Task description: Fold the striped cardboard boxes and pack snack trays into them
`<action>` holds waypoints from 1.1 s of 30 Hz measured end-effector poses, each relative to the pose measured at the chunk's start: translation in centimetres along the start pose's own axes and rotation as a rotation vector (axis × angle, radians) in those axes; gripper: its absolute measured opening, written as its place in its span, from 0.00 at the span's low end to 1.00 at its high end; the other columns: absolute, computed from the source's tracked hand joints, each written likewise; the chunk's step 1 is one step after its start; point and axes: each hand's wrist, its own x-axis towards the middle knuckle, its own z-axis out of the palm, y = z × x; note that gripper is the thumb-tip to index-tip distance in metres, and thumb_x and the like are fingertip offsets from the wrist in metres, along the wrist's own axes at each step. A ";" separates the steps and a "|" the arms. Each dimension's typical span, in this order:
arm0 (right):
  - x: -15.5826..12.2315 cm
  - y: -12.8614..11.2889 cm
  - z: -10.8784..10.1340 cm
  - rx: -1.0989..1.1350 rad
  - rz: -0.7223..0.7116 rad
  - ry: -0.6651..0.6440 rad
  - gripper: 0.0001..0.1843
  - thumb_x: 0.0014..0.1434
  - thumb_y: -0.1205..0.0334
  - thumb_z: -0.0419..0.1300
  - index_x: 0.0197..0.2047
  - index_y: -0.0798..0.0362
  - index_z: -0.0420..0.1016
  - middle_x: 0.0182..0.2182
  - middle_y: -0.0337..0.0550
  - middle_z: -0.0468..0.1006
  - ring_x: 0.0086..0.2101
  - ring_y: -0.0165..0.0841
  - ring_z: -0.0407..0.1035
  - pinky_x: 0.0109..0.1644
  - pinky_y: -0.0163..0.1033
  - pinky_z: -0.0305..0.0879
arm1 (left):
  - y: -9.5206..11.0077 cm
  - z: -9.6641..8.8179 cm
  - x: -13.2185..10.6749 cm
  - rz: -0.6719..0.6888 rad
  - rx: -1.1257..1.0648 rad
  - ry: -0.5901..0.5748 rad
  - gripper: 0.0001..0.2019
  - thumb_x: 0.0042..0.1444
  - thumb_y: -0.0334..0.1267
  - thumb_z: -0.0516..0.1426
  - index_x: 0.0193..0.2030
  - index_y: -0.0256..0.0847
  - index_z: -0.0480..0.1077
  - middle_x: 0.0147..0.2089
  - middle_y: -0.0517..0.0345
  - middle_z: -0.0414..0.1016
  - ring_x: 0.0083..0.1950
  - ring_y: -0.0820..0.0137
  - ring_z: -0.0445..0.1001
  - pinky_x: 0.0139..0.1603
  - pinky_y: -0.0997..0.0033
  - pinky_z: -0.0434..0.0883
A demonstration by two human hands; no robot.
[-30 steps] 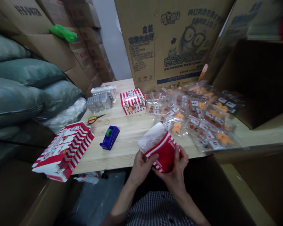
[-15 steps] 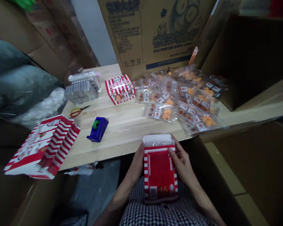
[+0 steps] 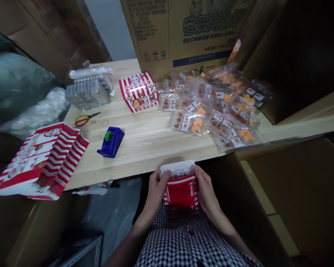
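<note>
Between my two hands is a red-and-white striped box [image 3: 181,196], held in front of my lap just below the table's front edge. Its white top flap stands up at the far end, and clear plastic shows inside the opening. My left hand [image 3: 157,189] grips the box's left upper edge, thumb over the rim. On the other side my right hand [image 3: 205,189] is closed around the right upper edge. Beyond them lie many clear packs with orange pieces [image 3: 196,126] on the wooden table [image 3: 144,148].
A blue tape dispenser [image 3: 111,142], scissors [image 3: 86,118] and clear plastic trays [image 3: 87,94] lie on the left. A striped box [image 3: 139,92] stands at the back, with flattened striped boxes [image 3: 41,163] at the left edge. Large cartons [image 3: 183,37] border the table.
The box's top has tilted toward my view and its lower end is farther away. My left thumb has moved onto the rim by the opening. The camera view has shifted slightly.
</note>
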 end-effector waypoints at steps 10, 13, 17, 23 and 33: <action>2.4 1.0 0.4 0.079 0.018 -0.026 0.15 0.58 0.47 0.66 0.41 0.49 0.79 0.32 0.38 0.83 0.35 0.40 0.76 0.38 0.40 0.70 | -1.5 0.4 2.3 -0.027 -0.069 0.016 0.14 0.54 0.42 0.64 0.45 0.38 0.74 0.39 0.55 0.82 0.41 0.66 0.79 0.46 0.69 0.73; 1.7 1.7 -0.4 0.050 0.056 -0.029 0.15 0.55 0.47 0.68 0.38 0.50 0.79 0.31 0.38 0.83 0.31 0.38 0.75 0.36 0.39 0.69 | -2.4 -0.3 1.6 -0.112 -0.066 0.007 0.15 0.55 0.41 0.64 0.47 0.39 0.74 0.40 0.56 0.81 0.40 0.67 0.79 0.44 0.71 0.72; -0.2 2.5 -1.1 0.029 0.091 -0.011 0.11 0.53 0.53 0.69 0.34 0.50 0.79 0.27 0.36 0.81 0.26 0.33 0.72 0.31 0.35 0.66 | -3.2 -1.3 -0.3 -0.110 -0.039 -0.028 0.09 0.57 0.39 0.63 0.42 0.39 0.74 0.36 0.59 0.80 0.36 0.70 0.77 0.40 0.74 0.70; -1.3 2.3 -1.7 -0.005 0.083 -0.015 0.06 0.54 0.58 0.67 0.32 0.50 0.77 0.26 0.36 0.80 0.23 0.31 0.68 0.28 0.34 0.62 | -2.3 -2.6 -1.9 -0.134 -0.055 -0.159 0.13 0.57 0.39 0.63 0.48 0.40 0.76 0.41 0.56 0.81 0.41 0.66 0.78 0.44 0.70 0.71; -1.0 1.8 -1.7 0.004 0.048 -0.034 0.05 0.55 0.59 0.66 0.31 0.49 0.75 0.26 0.35 0.80 0.24 0.31 0.68 0.30 0.34 0.62 | -2.5 -3.9 -1.6 -0.227 -0.357 -0.055 0.11 0.56 0.40 0.63 0.45 0.39 0.78 0.45 0.52 0.82 0.51 0.60 0.79 0.57 0.61 0.70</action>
